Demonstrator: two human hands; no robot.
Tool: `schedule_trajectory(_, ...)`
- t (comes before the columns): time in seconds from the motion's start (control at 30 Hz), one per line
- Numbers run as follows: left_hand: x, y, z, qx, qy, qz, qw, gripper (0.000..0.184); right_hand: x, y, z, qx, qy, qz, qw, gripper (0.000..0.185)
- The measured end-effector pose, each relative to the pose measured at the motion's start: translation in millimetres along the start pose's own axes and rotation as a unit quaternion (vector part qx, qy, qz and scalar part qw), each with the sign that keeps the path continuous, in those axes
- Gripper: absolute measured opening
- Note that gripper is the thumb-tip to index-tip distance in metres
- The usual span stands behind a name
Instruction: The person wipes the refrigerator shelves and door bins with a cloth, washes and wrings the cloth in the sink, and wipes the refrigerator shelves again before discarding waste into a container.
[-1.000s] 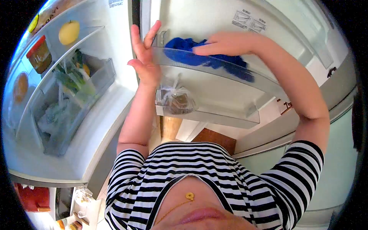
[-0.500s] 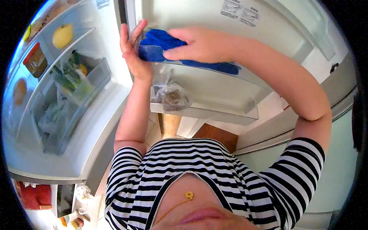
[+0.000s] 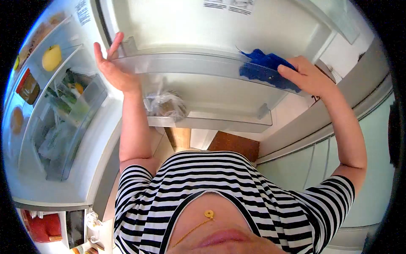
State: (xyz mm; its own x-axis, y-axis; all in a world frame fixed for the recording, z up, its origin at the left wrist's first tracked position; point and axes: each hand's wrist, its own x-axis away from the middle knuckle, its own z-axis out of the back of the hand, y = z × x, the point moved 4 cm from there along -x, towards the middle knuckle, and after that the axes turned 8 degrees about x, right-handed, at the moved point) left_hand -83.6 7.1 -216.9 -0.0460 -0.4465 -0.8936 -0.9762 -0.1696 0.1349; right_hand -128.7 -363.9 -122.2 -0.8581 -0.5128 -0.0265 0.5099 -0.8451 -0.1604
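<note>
A blue cloth lies bunched over the right part of the clear door shelf, partly seen through its front wall. My right hand is closed on the cloth, with the thumb at the front. At the shelf's left end is my left hand, its visible fingers stretched upward and apart. That palm is against or very near the shelf's end; I cannot tell which.
Below, a lower door shelf holds a clear plastic bag with something brown inside. To the left, the fridge interior holds a yellow apple, a dark packet and a clear drawer of vegetables. A brown mat lies below.
My right hand has moved the blue cloth from the shelf's left part to its right end. My left hand stays at the left end. The view has shifted, so the door appears further left.
</note>
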Motion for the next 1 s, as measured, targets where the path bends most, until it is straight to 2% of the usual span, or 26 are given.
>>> schedule_trajectory(0.03, 0.1, -0.9, -0.1, 0.034, 0.03, 0.031, 0.998, 0.052, 5.0, 4.8, 6.0, 0.0, 0.001, -0.004, 1.0, 0.048)
schedule_trajectory(0.07, 0.4, -3.4, 1.2, 0.068, 0.06, 0.062, 0.994, 0.051, 10.2, 12.0, 12.1, 0.054, -0.021, -0.05, 0.997, 0.046)
schedule_trajectory(0.13, -2.2, -5.6, 8.3, 0.068, 0.038, 0.053, 0.996, 0.051, 21.6, 25.0, 16.5, 0.104, -0.041, -0.104, 0.988, 0.043)
schedule_trajectory(0.2, -5.0, -1.3, 4.4, -0.139, -0.01, 0.01, 0.99, 0.062, 24.0, 35.9, 32.9, -0.093, 0.097, -0.089, 0.987, 0.046)
schedule_trajectory(0.23, -3.5, -3.4, 1.6, 0.04, 0.06, 0.1, 0.992, 0.064, 26.2, 41.7, 49.4, -0.066, 0.212, -0.027, 0.975, 0.046)
schedule_trajectory(0.27, -4.2, -3.8, 0.4, 0.077, 0.064, 0.112, 0.989, 0.066, 32.1, 44.9, 64.7, -0.032, 0.322, 0.035, 0.946, 0.048)
schedule_trajectory(0.3, -3.4, 3.6, -5.7, 0.064, 0.061, 0.112, 0.99, 0.067, 39.6, 59.1, 70.3, -0.183, 0.333, -0.013, 0.925, 0.048)
schedule_trajectory(0.33, -3.6, 9.0, -9.8, 0.05, 0.059, 0.11, 0.991, 0.069, 46.9, 67.1, 75.6, -0.33, 0.339, -0.055, 0.879, 0.049)
schedule_trajectory(0.37, -3.8, 10.2, -8.6, 0.06, 0.056, 0.112, 0.99, 0.069, 63.1, 33.2, 82.7, -0.314, 0.368, -0.106, 0.869, 0.038)
schedule_trajectory(0.4, -3.5, 11.2, -7.9, 0.047, 0.043, 0.108, 0.992, 0.066, 71.6, 51.2, 88.3, -0.312, 0.374, -0.109, 0.867, 0.038)
schedule_trajectory(0.43, -3.8, 13.9, -6.7, 0.033, 0.031, 0.103, 0.994, 0.062, 77.4, 81.9, 96.0, -0.476, 0.357, -0.029, 0.803, 0.04)
schedule_trajectory(0.47, -4.6, 15.6, -2.3, 0.036, 0.029, 0.104, 0.994, 0.062, 82.2, 96.1, 100.3, -0.622, 0.326, 0.052, 0.71, 0.043)
schedule_trajectory(0.5, -5.0, 19.6, 4.0, -0.052, 0.032, 0.076, 0.995, 0.057, 106.7, 16.8, 91.0, -0.45, 0.481, 0.017, 0.752, 0.039)
schedule_trajectory(0.53, -4.7, 26.7, 7.2, -0.138, 0.034, 0.047, 0.989, 0.052, 120.2, -3.1, 83.2, -0.449, 0.485, 0.015, 0.751, 0.039)
schedule_trajectory(0.6, 2.4, 78.1, -11.4, -0.19, 0.102, -0.07, 0.974, 0.045, 140.9, -16.1, 72.7, -0.49, 0.497, -0.051, 0.714, 0.045)
schedule_trajectory(0.63, 8.4, 108.9, -31.5, -0.177, 0.064, -0.105, 0.977, 0.048, 148.0, -13.2, 67.3, -0.486, 0.505, -0.053, 0.711, 0.045)
schedule_trajectory(0.67, 23.2, 126.5, -54.1, -0.012, -0.027, -0.098, 0.995, 0.057, 151.8, -5.6, 53.5, -0.449, 0.466, -0.059, 0.76, 0.045)
schedule_trajectory(0.7, 40.3, 146.2, -77.3, 0.152, -0.117, -0.089, 0.977, 0.067, 154.6, 2.4, 37.2, -0.411, 0.424, -0.065, 0.805, 0.045)
schedule_trajectory(0.73, 68.1, 153.1, -108.7, 0.188, -0.201, 0.11, 0.955, 0.099, 156.4, 7.5, 23.9, -0.372, 0.377, -0.071, 0.845, 0.047)
schedule_trajectory(0.77, 95.2, 158.3, -140.2, 0.305, -0.309, 0.145, 0.889, 0.125, 152.8, -2.4, 14.6, -0.388, 0.329, -0.004, 0.861, 0.045)
schedule_trajectory(0.8, 128.7, 155.1, -167.1, 0.365, -0.392, 0.167, 0.828, 0.129, 148.0, -14.7, 4.3, -0.402, 0.279, 0.064, 0.87, 0.045)
schedule_trajectory(0.83, 153.6, 164.4, -179.4, 0.405, -0.41, 0.374, 0.727, 0.121, 143.5, -13.8, -9.4, -0.429, 0.259, 0.078, 0.862, 0.044)
schedule_trajectory(0.87, 176.1, 165.5, -192.8, 0.428, -0.497, 0.443, 0.612, 0.103, 138.3, -12.2, -20.2, -0.454, 0.24, 0.092, 0.853, 0.043)
schedule_trajectory(0.9, 190.2, 177.1, -200.3, 0.469, -0.473, 0.498, 0.556, 0.073, 131.8, -14.4, -25.5, -0.503, 0.163, 0.124, 0.84, 0.043)
schedule_trajectory(0.93, 199.7, 173.3, -202.4, 0.468, -0.475, 0.496, 0.557, 0.073, 133.3, -10.7, -27.8, -0.465, 0.176, 0.114, 0.86, 0.041)
schedule_trajectory(1.0, 242.9, 164.2, -201.2, 0.35, -0.574, 0.648, 0.358, 0.051, 140.7, 7.0, -37.2, -0.407, 0.219, 0.078, 0.883, 0.041)
